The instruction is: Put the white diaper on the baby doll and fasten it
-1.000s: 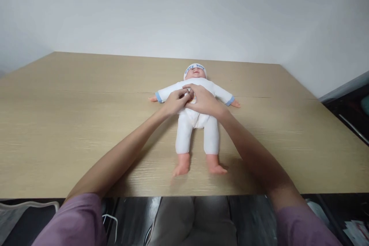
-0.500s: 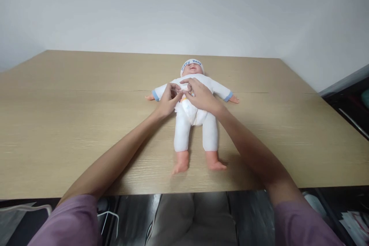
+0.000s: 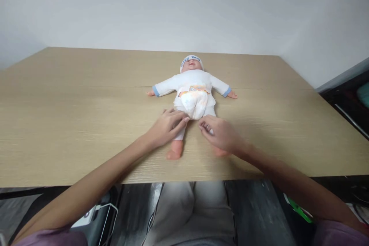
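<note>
A baby doll (image 3: 191, 78) lies on its back, arms spread, in a white suit with blue cuffs and a printed headband. Around its hips sits a white diaper (image 3: 193, 103), with an orange patterned band across the waist. My left hand (image 3: 170, 125) is closed over the doll's leg on the left, with fingers and thumb near the diaper's lower edge. On the other leg, my right hand (image 3: 220, 132) has its fingers curled round and hides much of the knee and shin. Both doll feet show below my hands, the right one partly covered.
The doll lies on a wide wooden table (image 3: 86, 123) with a seam across it. A pale wall (image 3: 173, 7) stands behind. Below the front edge are my legs, a white power strip (image 3: 85, 217) with a cable, and a green object (image 3: 300, 209).
Both hands have come away from the diaper's waist and moved down to the legs. The waistband is now uncovered. The doll's feet have spread outward a little.
</note>
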{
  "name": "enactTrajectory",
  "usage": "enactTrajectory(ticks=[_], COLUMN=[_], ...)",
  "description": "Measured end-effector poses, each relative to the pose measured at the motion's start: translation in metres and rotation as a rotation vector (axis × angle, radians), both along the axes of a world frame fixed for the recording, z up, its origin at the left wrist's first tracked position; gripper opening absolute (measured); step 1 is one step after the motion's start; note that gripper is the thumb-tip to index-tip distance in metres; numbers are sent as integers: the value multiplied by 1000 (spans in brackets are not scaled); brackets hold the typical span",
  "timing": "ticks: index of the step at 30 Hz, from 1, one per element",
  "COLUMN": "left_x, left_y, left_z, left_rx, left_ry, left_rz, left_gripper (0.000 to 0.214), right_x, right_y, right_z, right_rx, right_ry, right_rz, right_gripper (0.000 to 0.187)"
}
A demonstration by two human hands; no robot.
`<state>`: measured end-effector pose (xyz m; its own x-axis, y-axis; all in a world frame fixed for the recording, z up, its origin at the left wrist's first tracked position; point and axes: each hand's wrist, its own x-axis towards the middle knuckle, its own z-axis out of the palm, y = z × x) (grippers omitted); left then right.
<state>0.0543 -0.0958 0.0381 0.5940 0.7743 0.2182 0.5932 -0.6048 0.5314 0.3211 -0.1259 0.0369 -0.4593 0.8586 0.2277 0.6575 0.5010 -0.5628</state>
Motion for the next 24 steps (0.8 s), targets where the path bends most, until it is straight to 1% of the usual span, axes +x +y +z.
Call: enactTrajectory(ticks=[1, 3, 5, 7, 9, 12, 15, 18, 21, 24], left_x=[2, 7, 13, 18, 20, 20, 18, 15, 12, 12], left_y=[1, 7, 12, 16, 17, 16, 13, 13, 13, 14], left_z=[-3, -9, -13, -16, -19, -22, -24, -27, -29, -29], left_rx=[-18, -46, -43, -13, 21, 51, 90, 140, 119, 92], left_ry=[-16, -60, -85, -71, -56, -59, -58, -105, -208, -253], left_rz=[65, 168, 229, 252, 244, 224, 241, 229, 175, 152], left_gripper=[40, 37, 34, 36, 39, 38, 36, 26, 17, 16], right_x=[3, 3, -1, -8, -13, -16, -15, -15, -16, -18], right_y=[4, 14, 22, 24, 21, 14, 9, 6, 4, 3], right_z=[-4, -6, -4, -2, -5, -14, -21, -23, -22, -19], right_rx=[0, -7, 5, 55, 108, 170, 209, 202, 176, 137], right_ry=[-5, -4, -36, -91, -140, -192, -220, -190, -131, -68], right_rz=[-70, -183, -200, -169, -149, -172, -187, -188, -183, -171], right_gripper=[9, 9, 15, 19, 16, 8, 17, 22, 25, 24])
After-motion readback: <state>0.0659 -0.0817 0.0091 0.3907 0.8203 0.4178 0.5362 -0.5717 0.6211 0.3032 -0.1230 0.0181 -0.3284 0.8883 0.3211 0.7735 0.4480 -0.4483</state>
